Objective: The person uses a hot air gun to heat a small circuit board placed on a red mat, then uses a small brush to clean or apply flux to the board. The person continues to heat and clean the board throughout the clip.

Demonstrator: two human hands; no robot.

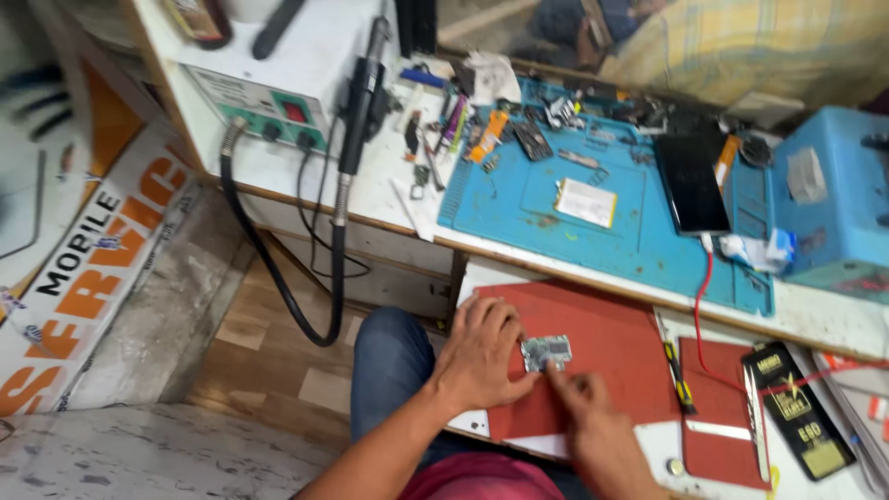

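Observation:
A small grey-green circuit board [545, 351] lies on a red mat [620, 343] on a pull-out shelf below the workbench. My left hand [480, 354] lies flat on the mat, fingers spread, its thumb against the board's left edge. My right hand [585, 407] comes in from below, its fingertips touching the board's lower right corner. I cannot tell whether either hand actually grips the board.
On the bench above lie a blue work mat [639, 236] with small parts, a dark phone [691, 183] and a white battery [585, 202]. A white hot-air station [278, 93] with a black handpiece [361, 88] stands left. A screwdriver [676, 366] and a black package [798, 410] lie right.

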